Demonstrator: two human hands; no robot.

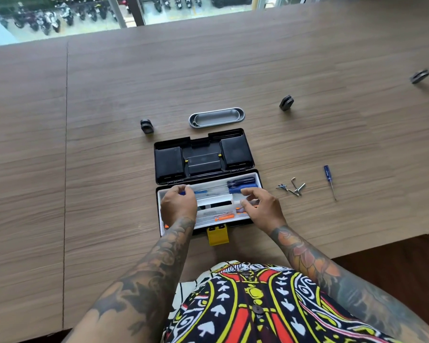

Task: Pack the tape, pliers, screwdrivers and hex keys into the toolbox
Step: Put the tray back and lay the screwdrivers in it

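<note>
The black plastic toolbox [169, 162] lies open on the wooden table [109, 144] before me, long axis left to right, lid laid back away from me, yellow latch [217, 235] nearest. In its white tray [213, 198], blue-handled screwdrivers [240, 184] and orange-handled screwdrivers [224, 216] lie lengthwise, shafts pointing left. My left hand [177, 206] and right hand [263, 209] curl over the tray's ends, hiding them; whether they grip anything, I cannot tell. Right of the box lie small steel hex keys [294, 188], blurred, and a slim blue screwdriver [328, 177], tip toward me.
</note>
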